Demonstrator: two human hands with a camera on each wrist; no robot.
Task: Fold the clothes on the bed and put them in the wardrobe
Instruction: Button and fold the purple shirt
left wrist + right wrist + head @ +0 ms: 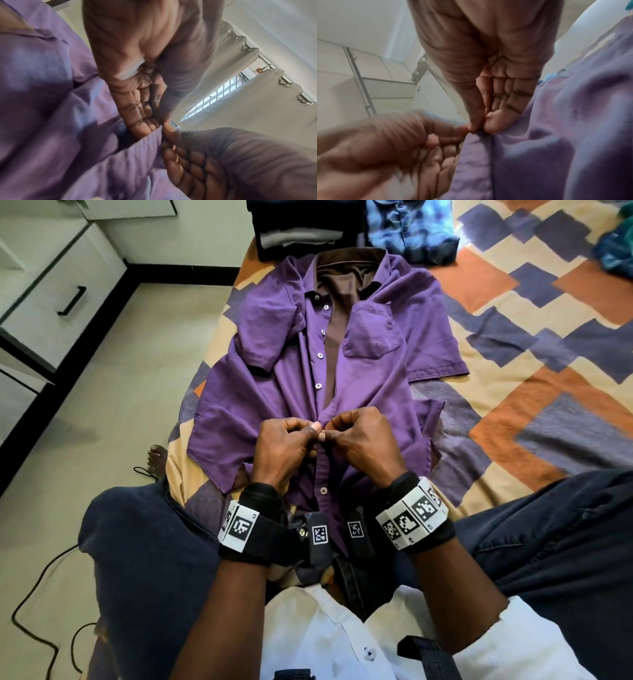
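Note:
A purple short-sleeved shirt (pixel 373 364) lies face up on the bed, collar away from me, its front open above my hands. My left hand (pixel 291 440) pinches the button-side edge of the placket and my right hand (pixel 356 436) pinches the other edge; thumbs meet at the middle of the shirt. In the left wrist view my left hand (pixel 142 108) grips the purple shirt (pixel 51 108) beside the right hand (pixel 197 155). In the right wrist view my right hand (pixel 488 115) pinches the purple shirt (pixel 556 135) edge next to the left hand (pixel 402 142).
A folded blue tie-dye shirt (pixel 411 231) and a dark stack of folded clothes (pixel 301 231) lie at the head of the patterned bedspread (pixel 531 371). A teal garment (pixel 616 251) sits far right. White drawers (pixel 51 302) stand left, a black cable (pixel 41 594) on the floor.

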